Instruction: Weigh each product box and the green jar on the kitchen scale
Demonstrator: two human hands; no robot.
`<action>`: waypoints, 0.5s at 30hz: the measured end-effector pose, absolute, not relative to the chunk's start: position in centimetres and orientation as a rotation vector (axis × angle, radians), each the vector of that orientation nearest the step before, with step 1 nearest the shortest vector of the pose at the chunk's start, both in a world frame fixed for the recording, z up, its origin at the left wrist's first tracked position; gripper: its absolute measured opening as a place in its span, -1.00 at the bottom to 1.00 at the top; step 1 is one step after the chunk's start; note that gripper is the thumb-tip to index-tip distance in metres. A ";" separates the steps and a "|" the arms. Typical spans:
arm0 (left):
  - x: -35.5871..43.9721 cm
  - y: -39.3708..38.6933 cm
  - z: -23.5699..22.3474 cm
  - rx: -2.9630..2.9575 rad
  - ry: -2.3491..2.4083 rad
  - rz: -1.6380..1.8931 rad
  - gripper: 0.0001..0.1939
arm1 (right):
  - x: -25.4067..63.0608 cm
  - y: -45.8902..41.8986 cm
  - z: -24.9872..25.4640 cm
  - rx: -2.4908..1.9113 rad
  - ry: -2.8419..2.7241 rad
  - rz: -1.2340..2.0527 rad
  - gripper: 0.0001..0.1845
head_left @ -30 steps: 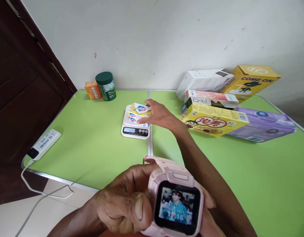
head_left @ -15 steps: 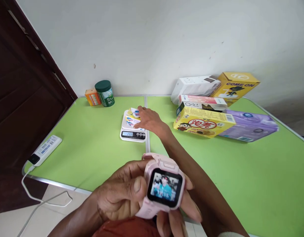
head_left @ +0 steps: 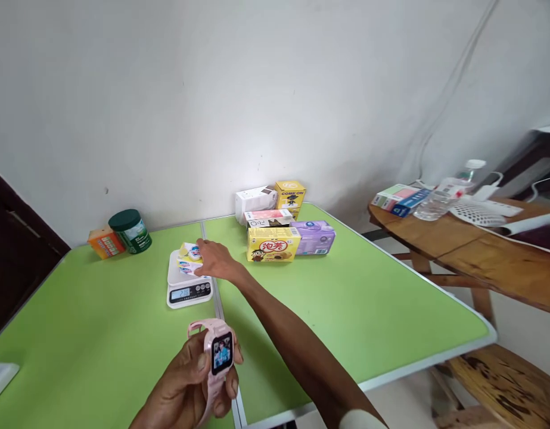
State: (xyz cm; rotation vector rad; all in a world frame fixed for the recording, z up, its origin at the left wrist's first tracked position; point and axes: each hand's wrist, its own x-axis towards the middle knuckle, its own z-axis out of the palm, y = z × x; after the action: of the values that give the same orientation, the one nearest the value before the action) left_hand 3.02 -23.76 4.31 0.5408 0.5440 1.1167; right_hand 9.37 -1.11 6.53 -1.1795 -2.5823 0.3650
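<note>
My left hand (head_left: 185, 378) is closed around a pink smartwatch (head_left: 222, 353) low in the view, its lit screen turned up toward me. Farther off, my right hand (head_left: 216, 260) reaches to a white digital kitchen scale (head_left: 173, 280). Its fingers grip the right end of yellow and white boxes (head_left: 189, 268), which look like soap packs, one above another on the scale's plate. Digits glow on the scale's display (head_left: 180, 294). My fingers hide the packs' right ends.
An orange box (head_left: 105, 243) and a dark green tub (head_left: 130, 231) stand by the wall. Right of the scale are a yellow snack box (head_left: 273, 245), a purple pack (head_left: 317, 238) and several other boxes. A wooden table (head_left: 413, 235) with a plastic bottle (head_left: 444, 196) stands at right.
The view has swung right and pulled back, bringing in the wooden table. The watch appears smaller and lower left. My right hand keeps its grip on the packs; the scale's digits differ.
</note>
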 end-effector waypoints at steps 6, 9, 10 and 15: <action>3.4 -23.8 4.0 0.565 0.442 1.121 -0.70 | 17.8 -2.5 7.4 -1.394 -2.472 0.277 -0.50; 3.7 -23.5 4.1 0.565 0.399 1.107 -0.65 | 23.4 -3.4 6.7 -1.538 -2.445 0.251 -0.43; 3.8 -23.3 4.2 0.562 0.391 1.096 -0.62 | 25.4 -3.7 6.2 -1.581 -2.436 0.244 -0.41; 4.2 -21.9 4.6 0.586 0.302 1.012 -0.52 | 34.3 -3.7 2.2 -1.800 -2.390 0.115 -0.58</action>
State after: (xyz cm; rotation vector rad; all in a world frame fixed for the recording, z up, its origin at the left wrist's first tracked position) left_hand 4.17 -21.86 4.63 0.5858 0.3022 1.0122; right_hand 34.27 -3.73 2.24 -1.8004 -2.3900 0.1150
